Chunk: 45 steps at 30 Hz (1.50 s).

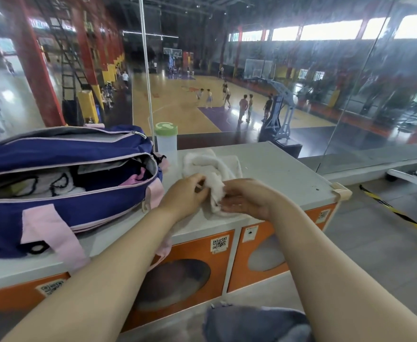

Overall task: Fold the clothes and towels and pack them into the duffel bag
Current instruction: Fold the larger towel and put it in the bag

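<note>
A crumpled white towel (pixel 212 166) lies on the white cabinet top (pixel 276 169), right of the duffel bag. My left hand (pixel 185 193) pinches the towel's near end from the left. My right hand (pixel 247 197) grips the same end from the right, fingers curled over the cloth. The navy and pink duffel bag (pixel 61 213) sits on the left of the top. Its main zip is open, and white cloth with black outlines and a pink item show inside.
A clear bottle with a green lid (pixel 166 141) stands behind the towel, next to the bag. Glass panels rise just behind the cabinet. Orange locker doors (pixel 261 255) with round windows face me below. Grey cloth (pixel 256 324) lies at the bottom of the view.
</note>
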Tool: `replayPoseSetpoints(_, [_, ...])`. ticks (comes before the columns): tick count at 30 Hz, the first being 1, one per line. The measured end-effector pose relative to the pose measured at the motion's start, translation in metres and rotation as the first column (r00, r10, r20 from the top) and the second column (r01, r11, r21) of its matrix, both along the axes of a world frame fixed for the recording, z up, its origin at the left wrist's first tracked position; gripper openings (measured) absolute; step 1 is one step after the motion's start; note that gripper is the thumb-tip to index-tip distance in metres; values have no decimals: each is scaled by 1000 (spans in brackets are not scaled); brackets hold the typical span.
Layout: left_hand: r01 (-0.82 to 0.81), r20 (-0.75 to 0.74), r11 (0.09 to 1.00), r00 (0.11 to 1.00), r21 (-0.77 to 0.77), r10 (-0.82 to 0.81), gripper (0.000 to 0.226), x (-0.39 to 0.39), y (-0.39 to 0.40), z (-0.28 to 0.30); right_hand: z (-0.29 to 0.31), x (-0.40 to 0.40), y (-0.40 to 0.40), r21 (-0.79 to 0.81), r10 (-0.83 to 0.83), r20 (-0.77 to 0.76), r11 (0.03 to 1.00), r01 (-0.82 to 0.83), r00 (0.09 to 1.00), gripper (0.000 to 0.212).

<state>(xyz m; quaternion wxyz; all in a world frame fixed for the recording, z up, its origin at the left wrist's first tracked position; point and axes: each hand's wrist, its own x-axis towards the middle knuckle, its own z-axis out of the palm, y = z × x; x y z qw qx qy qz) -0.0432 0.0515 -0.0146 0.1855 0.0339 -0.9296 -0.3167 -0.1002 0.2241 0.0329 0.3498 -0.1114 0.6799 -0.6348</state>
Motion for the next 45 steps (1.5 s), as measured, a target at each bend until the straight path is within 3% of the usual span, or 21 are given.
replayPoseSetpoints(2, [-59, -71, 992, 995, 115, 67, 13, -2, -4, 5, 13, -2, -6, -25, -26, -71, 999, 24, 997, 31])
replayPoseSetpoints(5, [-150, -123, 955, 975, 257, 187, 14, -8, -4, 14, 28, -6, -8, 307, 64, -455, 947, 89, 888, 49])
replayPoseSetpoints(7, [-189, -122, 897, 959, 398, 257, 22, -13, 0, 24, 32, -1, -11, 473, 253, -500, 881, 16, 828, 74])
replayPoseSetpoints(9, [-184, -116, 851, 955, 492, 273, 23, -16, 7, 34, 31, 7, -18, 542, 369, -492, 839, -54, 788, 89])
replayPoseSetpoints(10, [-179, -105, 837, 957, 518, 269, 25, -17, 10, 38, 31, 10, -22, 546, 374, -528, 837, -33, 762, 84])
replayPoseSetpoints(14, [-124, -49, 775, 979, 619, 196, 23, -15, 8, 50, 40, 6, -22, 421, 194, -674, 894, 154, 713, 22])
replayPoseSetpoints(16, [-73, -69, 759, 986, 647, 154, 16, -14, 2, 51, 42, 2, -16, 315, 62, -688, 923, 220, 723, 13])
replayPoseSetpoints(19, [-27, -35, 801, 998, 598, 60, 11, -11, -3, 47, 44, 3, -12, 113, -95, -581, 974, 196, 809, 15])
replayPoseSetpoints(22, [-3, -20, 831, 1000, 556, 17, 25, -9, -1, 45, 45, 4, -9, 19, -73, -451, 996, 92, 889, 22])
replayPoseSetpoints(26, [-99, -97, 889, 983, 447, 159, 19, -9, 3, 43, 48, 6, -5, -124, 0, -266, 992, -34, 964, 15])
replayPoseSetpoints(28, [-101, -121, 897, 978, 430, 168, 24, -9, 3, 43, 50, 1, -4, -252, -64, -173, 968, 19, 983, 11])
replayPoseSetpoints(30, [-76, -120, 878, 981, 473, 150, 23, -8, 3, 44, 51, -6, -3, -334, -161, -121, 936, 112, 979, 16])
replayPoseSetpoints(34, [-48, -98, 821, 987, 569, 126, 25, -5, 3, 48, 47, -15, 0, -306, -380, -175, 898, 317, 908, 15])
replayPoseSetpoints(36, [-28, -46, 848, 997, 529, 62, 27, -4, 2, 46, 45, -17, 2, -328, -417, -126, 874, 359, 900, 19])
replayPoseSetpoints(40, [-34, 11, 937, 999, 347, 32, 59, -9, -5, 37, 47, -18, 1, -398, -450, 40, 812, 428, 892, 14])
replayPoseSetpoints(42, [-63, 15, 953, 998, 298, 61, 57, -13, -11, 32, 47, -20, 3, -406, -512, 101, 762, 505, 853, 20])
replayPoseSetpoints(45, [-77, 6, 928, 997, 365, 80, 46, -12, -16, 30, 41, -25, 8, -392, -554, 189, 715, 579, 811, 21])
